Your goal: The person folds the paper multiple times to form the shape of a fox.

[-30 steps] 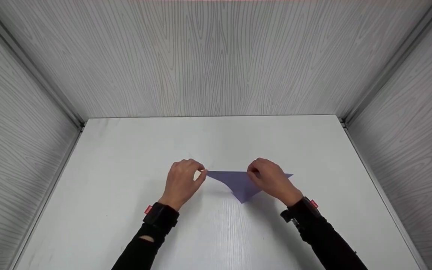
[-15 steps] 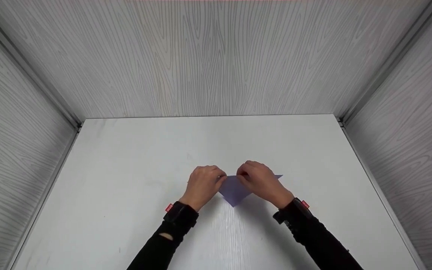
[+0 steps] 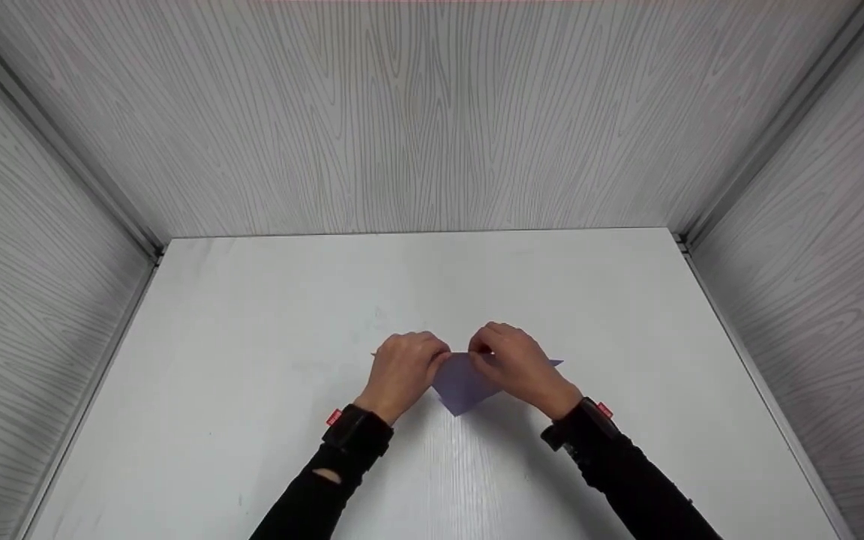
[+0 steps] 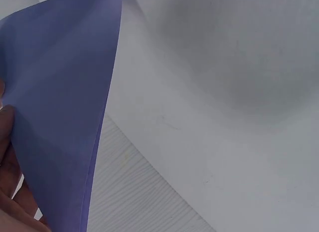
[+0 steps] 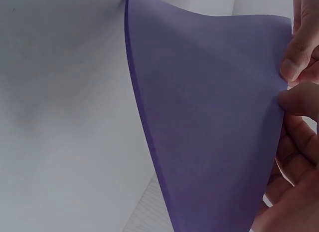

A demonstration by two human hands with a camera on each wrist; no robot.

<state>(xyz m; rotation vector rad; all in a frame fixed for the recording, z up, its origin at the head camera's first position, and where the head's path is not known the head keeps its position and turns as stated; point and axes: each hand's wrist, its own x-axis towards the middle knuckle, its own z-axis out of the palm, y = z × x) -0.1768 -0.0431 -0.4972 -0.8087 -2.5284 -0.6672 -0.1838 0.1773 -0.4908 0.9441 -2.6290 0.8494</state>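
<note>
A purple sheet of paper (image 3: 460,390), folded into a triangle with its point downward, is held up between both hands. My left hand (image 3: 403,369) pinches the folded top edge left of the middle, thumb on the near side. Close beside it, my right hand (image 3: 518,367) pinches the same edge between thumb and curled fingers. In the right wrist view, the paper (image 5: 209,102) shows two layers along its slanted side, and both thumbs press near each other at the fold. The left wrist view shows the paper (image 4: 60,102) bending gently. The hands cover parts of the top edge.
A white tabletop (image 3: 289,300) lies beneath the hands, with their shadows on it. Grey wood-grain panels enclose it: a back wall (image 3: 417,120), a left wall (image 3: 34,247) and a right wall (image 3: 814,225).
My left hand has slid right along the top edge, from the paper's left tip toward my right hand. The paper and right hand have shifted slightly left.
</note>
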